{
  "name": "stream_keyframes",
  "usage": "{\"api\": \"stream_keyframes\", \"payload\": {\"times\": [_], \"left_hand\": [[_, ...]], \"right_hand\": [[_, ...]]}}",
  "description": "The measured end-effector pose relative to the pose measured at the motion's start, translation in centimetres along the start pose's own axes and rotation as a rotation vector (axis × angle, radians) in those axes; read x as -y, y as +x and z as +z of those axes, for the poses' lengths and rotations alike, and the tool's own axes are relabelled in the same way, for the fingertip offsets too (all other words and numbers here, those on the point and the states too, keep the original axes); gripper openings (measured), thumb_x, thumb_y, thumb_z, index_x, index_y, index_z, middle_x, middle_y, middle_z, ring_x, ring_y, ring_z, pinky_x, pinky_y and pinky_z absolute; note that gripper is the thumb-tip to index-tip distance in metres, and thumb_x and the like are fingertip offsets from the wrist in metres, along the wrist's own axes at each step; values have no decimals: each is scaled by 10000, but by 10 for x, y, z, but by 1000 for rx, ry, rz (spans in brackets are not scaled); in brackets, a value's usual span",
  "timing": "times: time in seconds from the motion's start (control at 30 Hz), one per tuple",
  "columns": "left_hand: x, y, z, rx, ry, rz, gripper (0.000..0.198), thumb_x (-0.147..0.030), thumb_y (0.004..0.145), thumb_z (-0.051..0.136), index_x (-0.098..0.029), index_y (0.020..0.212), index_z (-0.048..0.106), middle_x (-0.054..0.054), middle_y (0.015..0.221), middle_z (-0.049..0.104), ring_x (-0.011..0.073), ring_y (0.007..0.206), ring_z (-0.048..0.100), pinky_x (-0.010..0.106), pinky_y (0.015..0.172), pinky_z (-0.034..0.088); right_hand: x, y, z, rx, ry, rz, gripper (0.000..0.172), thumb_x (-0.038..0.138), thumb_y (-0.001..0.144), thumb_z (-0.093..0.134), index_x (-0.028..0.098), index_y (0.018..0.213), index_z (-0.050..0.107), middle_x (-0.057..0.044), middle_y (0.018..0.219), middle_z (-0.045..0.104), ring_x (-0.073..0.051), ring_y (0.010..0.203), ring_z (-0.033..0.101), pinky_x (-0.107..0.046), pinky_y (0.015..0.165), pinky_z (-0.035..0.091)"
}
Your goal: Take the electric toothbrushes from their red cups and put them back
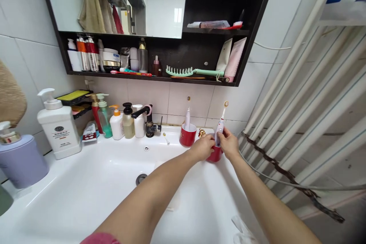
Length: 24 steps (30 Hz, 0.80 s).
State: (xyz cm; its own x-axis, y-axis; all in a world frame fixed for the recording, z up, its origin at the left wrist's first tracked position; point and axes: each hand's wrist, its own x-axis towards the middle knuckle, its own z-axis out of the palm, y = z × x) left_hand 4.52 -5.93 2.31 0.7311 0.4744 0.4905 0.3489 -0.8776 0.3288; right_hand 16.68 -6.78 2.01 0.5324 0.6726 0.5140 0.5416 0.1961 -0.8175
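Right grip (229, 143) on toothbrush (219, 127); white sink (105, 171), tiles (154, 95).

The basin (85, 183) is lying open leftward. Bottles (116, 126) and the faucet (149, 125) are blocking its back; the held cup (215, 155) and pipes (334, 154) are crowding the right.

This place is a bathroom, probably in a home, as is shown by the white washbasin (97, 183), the black tap (149, 124), the mirror cabinet (164, 11) (a green hairbrush (204, 72) lies in it) and the electric toothbrush (219, 127).
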Motion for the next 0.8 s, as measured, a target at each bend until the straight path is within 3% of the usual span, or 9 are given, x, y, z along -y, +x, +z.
{"api": "stream_keyframes", "payload": {"times": [0.2,0.33,0.43,0.53,0.6,0.7,0.8], "left_hand": [[31,35,15,62,12,37,153,-86,606,411,-140,677,535,28,973,445,140,907,385,253,798,308],[39,41,15,62,29,-4,179,-93,623,398,-153,728,530,27,1006,428,147,931,375,261,780,322],[40,30,7,-6,52,-76,272,-120,655,380,-189,902,468,20,1083,371,146,1010,302,272,819,292],[47,11,-5,-120,90,-221,336,-142,661,393,-177,995,397,46,1170,261,168,1088,176,333,895,183],[54,0,-13,-162,107,-327,292,-147,640,427,-144,932,443,73,1176,244,200,1095,153,368,899,160],[60,-15,-21,-150,100,-411,186,-124,613,446,-141,786,512,65,1135,312,197,1060,234,335,850,263],[51,-35,-25,-131,84,-426,170,-119,609,447,-155,754,528,40,1127,339,175,1046,264,293,823,304]], "right_hand": [[-25,34,14,24,-73,2,351,264,582,409,153,887,541,-58,799,596,-170,672,514,-284,611,370],[-32,46,27,57,-94,-1,318,249,586,411,162,855,557,-51,760,602,-161,646,512,-278,606,369],[-34,49,31,71,-101,15,317,251,592,411,162,860,556,-53,754,602,-158,642,518,-273,598,375],[-31,48,28,23,-123,48,369,262,572,446,139,909,535,-83,781,592,-176,667,522,-292,618,376],[-22,44,25,-57,-143,58,422,269,570,452,109,958,504,-118,849,567,-197,725,512,-320,666,361],[2,30,25,-173,-147,5,434,275,605,407,94,994,469,-134,935,521,-199,804,485,-331,731,328],[27,3,37,-76,-48,-89,405,304,608,411,124,964,487,-101,900,536,-179,785,491,-309,711,348]]}}
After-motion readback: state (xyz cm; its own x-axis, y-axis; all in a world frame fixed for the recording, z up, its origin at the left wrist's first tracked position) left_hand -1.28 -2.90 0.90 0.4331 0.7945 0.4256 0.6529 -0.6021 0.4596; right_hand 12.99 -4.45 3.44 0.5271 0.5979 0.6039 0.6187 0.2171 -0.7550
